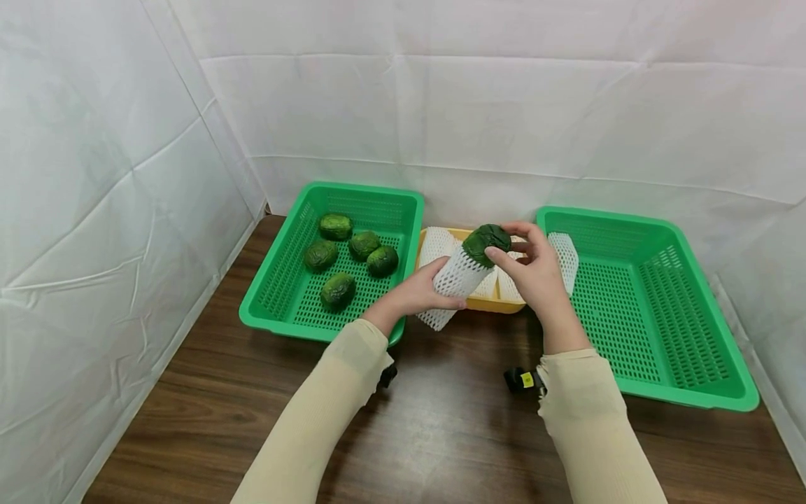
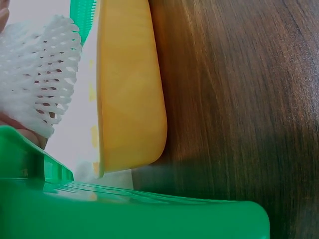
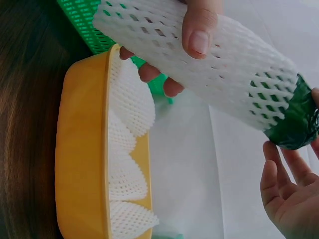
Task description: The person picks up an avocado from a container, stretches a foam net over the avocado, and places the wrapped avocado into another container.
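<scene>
A dark green, wrinkled avocado [image 1: 483,243] sits partly inside a white foam net sleeve [image 1: 458,277], its far end bare. My left hand [image 1: 418,288] grips the sleeve, with the thumb over the mesh [image 3: 199,64] in the right wrist view. At the bare end, my right hand [image 1: 535,269] holds the avocado between thumb and fingers. The left wrist view shows the sleeve's open end [image 2: 47,74] and only slivers of the left hand. Beneath both hands, a yellow basket [image 3: 82,149] contains several more white foam sleeves [image 3: 127,174].
Several loose avocados [image 1: 338,291] lie in the left green basket [image 1: 252,308]. The right green basket [image 1: 724,399] has one white foam net item [image 1: 564,259] at its left edge. Both stand on a dark wooden table [image 1: 441,420] before a white cloth wall [image 1: 472,105].
</scene>
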### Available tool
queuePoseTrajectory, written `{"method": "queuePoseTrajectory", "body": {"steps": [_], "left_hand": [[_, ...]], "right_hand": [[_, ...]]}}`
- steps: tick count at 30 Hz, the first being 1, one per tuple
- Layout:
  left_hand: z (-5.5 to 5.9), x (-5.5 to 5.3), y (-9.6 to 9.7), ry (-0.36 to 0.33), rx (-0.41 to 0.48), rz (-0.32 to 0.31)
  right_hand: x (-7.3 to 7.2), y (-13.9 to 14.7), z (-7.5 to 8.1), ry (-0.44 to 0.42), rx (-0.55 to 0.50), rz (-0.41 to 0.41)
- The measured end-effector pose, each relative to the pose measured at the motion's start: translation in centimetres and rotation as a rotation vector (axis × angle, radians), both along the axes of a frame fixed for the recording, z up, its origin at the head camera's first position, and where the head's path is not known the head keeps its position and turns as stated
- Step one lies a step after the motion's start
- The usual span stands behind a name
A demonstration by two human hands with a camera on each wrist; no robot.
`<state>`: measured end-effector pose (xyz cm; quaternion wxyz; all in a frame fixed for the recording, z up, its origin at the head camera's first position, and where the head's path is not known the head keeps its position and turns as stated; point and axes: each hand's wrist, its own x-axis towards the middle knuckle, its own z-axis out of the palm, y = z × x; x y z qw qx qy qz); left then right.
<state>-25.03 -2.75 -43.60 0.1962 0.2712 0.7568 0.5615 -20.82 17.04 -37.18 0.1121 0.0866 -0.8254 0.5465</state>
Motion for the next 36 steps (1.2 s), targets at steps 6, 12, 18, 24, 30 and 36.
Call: {"method": "queuePoseTrajectory", "body": {"steps": [6,12,18,24,30,36], "left_hand": [[0.1,0.0,0.0,-0.002,0.013,-0.002],[0.1,0.0,0.0,-0.011,0.017,0.002],[0.0,0.0,0.0,-0.002,0.026,0.017],[0.0,0.1,0.0,-0.01,0.032,0.032],[0.0,-0.1,0.1,-0.044,0.057,0.03],[0.1,-0.3,0.1,-0.05,0.099,0.006]], "right_hand": [[-0.2,-0.2,-0.3,-0.029,0.002,0.027],[-0.2,-0.5,-0.4,-0.058,-0.009,0.039],[-0.1,-0.6,-0.5,-0.08,0.027,0.017],[-0.1,-0.7,-0.8,-0.075,0.064,0.009],[-0.2,-0.9,-1.2,-0.049,0.062,0.021],[-0.2,-1.1,-1.4,-0.009,0.072,0.01]]}}
